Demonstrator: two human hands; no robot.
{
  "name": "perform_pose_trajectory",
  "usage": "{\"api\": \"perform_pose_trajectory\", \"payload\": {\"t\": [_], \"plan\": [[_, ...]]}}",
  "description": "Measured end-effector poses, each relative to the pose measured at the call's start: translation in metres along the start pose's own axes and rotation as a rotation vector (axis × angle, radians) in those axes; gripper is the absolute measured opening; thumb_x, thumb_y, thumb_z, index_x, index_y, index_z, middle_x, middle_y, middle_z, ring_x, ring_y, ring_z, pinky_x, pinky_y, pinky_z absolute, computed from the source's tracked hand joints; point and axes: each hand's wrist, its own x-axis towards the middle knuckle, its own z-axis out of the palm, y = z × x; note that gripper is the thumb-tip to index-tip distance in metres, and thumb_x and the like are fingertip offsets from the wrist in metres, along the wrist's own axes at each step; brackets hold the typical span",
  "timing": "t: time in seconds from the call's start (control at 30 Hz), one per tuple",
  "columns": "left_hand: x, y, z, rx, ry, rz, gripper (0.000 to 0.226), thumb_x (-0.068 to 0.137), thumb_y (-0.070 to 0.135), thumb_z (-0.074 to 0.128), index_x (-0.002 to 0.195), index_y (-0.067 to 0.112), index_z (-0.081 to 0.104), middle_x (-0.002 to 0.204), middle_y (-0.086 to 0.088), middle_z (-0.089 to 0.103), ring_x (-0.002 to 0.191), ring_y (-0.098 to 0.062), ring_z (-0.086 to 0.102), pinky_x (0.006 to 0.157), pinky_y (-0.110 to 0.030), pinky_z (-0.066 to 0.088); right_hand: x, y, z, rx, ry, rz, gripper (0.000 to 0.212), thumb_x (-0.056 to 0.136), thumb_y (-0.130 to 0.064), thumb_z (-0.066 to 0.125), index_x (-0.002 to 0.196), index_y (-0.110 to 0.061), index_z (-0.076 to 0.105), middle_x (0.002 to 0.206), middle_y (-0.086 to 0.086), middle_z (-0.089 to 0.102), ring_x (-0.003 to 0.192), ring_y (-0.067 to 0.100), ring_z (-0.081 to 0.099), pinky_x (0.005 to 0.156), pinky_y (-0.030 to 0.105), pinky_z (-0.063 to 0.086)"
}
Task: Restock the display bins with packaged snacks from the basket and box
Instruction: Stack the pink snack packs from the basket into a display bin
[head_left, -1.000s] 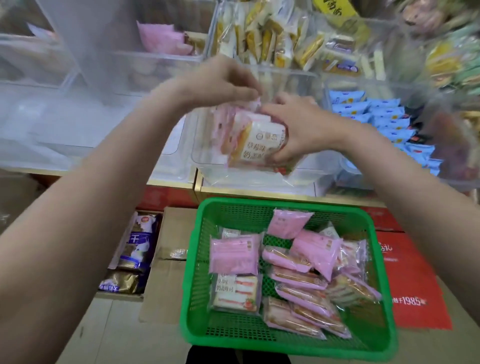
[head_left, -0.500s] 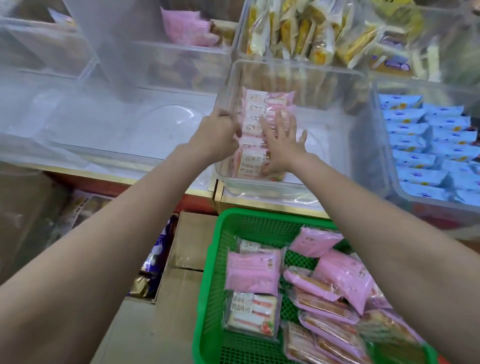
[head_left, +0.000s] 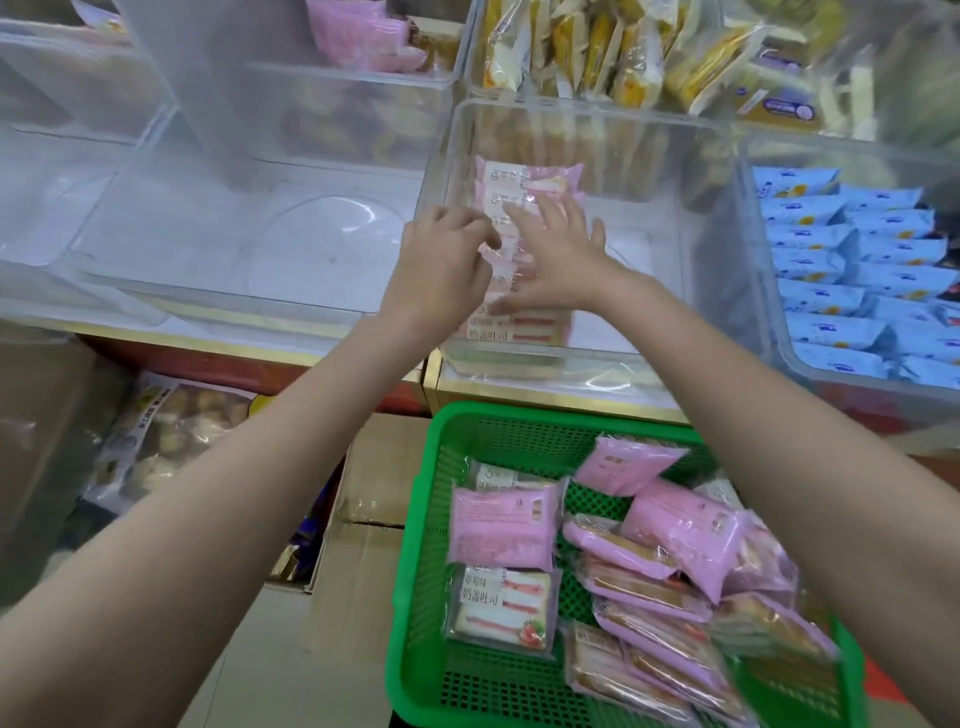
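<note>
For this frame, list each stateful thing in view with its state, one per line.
Clear plastic middle bin: partly filled, one row of pink sandwich packs.
Green plastic basket: holds many loose pink packs.
Clear left bin: holds nothing visible.
Right bin of blue packs: well stocked.
Left hand: fingers curled on the row.
Right hand: flat, pressing the row.

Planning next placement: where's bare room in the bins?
Bare floor in the clear bin right of the pink packet row, and in the bin left of it. Crowded: blue packet bin, yellow packet bin, green basket.
</note>
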Motion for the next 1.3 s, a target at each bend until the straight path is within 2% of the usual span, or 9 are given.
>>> {"api": "perform_pose_trajectory", "payload": {"t": [0.1,0.23,0.43,0.57,0.73,0.97,1.1,1.17,1.3], "plan": [[-0.052,0.025,0.005,-0.23,0.169,0.219,0.03,0.077,0.0,0.043,0.099,0.004,0.062,0.097,-0.01,0.063,0.089,-0.019,0.052,0.076,-0.022,0.038,-0.057,0.002,-0.014,0.23,0.214,-0.277,0.052,0.078,-0.026,0.073,0.123,-0.009,0.055,0.118,0.01,0.061,0.108,0.022,0.057,0.094,0.034,0.043],[-0.121,0.03,0.038,-0.257,-0.029,0.182,0.026,0.078,0.004,0.044,0.097,0.004,0.062,0.099,-0.009,0.061,0.085,-0.018,0.055,0.068,-0.029,0.048,-0.139,0.016,0.031,0.23,0.151,-0.314,0.012,0.083,-0.018,0.061,0.092,-0.013,0.068,0.08,-0.002,0.069,0.072,0.011,0.063,0.071,0.026,0.05],[-0.169,0.019,0.105,0.349,-0.956,0.072,0.064,0.09,0.029,0.052,0.143,0.006,0.024,0.145,-0.013,0.034,0.134,-0.027,0.03,0.113,-0.041,0.022,-0.159,0.028,0.151,0.126,-0.397,-0.01,0.068,0.089,-0.012,0.059,0.147,-0.01,0.024,0.149,0.008,0.035,0.128,0.022,0.044,0.108,0.036,0.036],[-0.179,0.025,0.114,0.357,-1.0,0.057,0.056,0.087,0.036,0.058,0.132,0.01,0.038,0.133,-0.01,0.05,0.123,-0.026,0.045,0.111,-0.041,0.025,-0.153,0.026,0.187,-0.108,-0.398,0.001,0.081,0.083,-0.019,0.064,0.148,-0.012,0.016,0.148,0.01,0.029,0.138,0.029,0.024,0.114,0.048,0.014],[-0.195,0.026,0.091,-0.421,-1.074,-0.295,0.02,0.089,0.025,0.059,0.101,0.01,0.067,0.095,-0.005,0.068,0.082,-0.015,0.057,0.076,-0.024,0.045,-0.189,0.023,0.196,-0.189,-0.397,-0.299,0.041,0.084,-0.039,0.061,0.117,-0.015,0.053,0.121,0.004,0.055,0.119,0.022,0.043,0.104,0.04,0.018],[-0.22,0.037,0.116,0.097,-1.377,-0.051,0.051,0.086,0.033,0.062,0.131,0.014,0.046,0.139,-0.007,0.041,0.116,-0.025,0.051,0.1,-0.035,0.045,-0.191,0.028,0.191,-0.28,-0.583,-0.417,0.039,0.079,-0.053,0.062,0.096,-0.018,0.066,0.094,-0.002,0.067,0.106,0.018,0.058,0.111,0.046,-0.02],[-0.22,0.032,0.124,0.222,-1.305,0.013,0.089,0.077,0.045,0.068,0.147,0.016,0.021,0.153,-0.007,0.017,0.141,-0.03,0.017,0.116,-0.047,0.015,-0.193,0.01,0.215,-0.333,-0.654,-0.429,0.054,0.08,-0.042,0.066,0.121,-0.01,0.052,0.104,0.004,0.064,0.104,0.021,0.058,0.117,0.044,0.009],[-0.217,0.026,0.127,0.224,-1.358,-0.014,0.09,0.077,0.048,0.066,0.147,0.014,0.02,0.154,-0.008,0.017,0.141,-0.03,0.018,0.117,-0.047,0.013,-0.191,-0.001,0.222,-0.182,-0.749,-0.317,0.068,0.079,-0.039,0.071,0.132,-0.008,0.042,0.103,0.005,0.057,0.095,0.019,0.054,0.089,0.028,0.043],[-0.211,0.025,0.136,0.208,-1.405,-0.091,0.095,0.074,0.052,0.069,0.146,0.012,0.022,0.152,-0.009,0.025,0.138,-0.03,0.028,0.115,-0.046,0.022,-0.178,-0.004,0.227,0.135,-0.85,-0.136,0.09,0.076,-0.052,0.07,0.142,-0.005,0.03,0.131,0.011,0.051,0.114,0.025,0.053,0.097,0.032,0.045]]}}
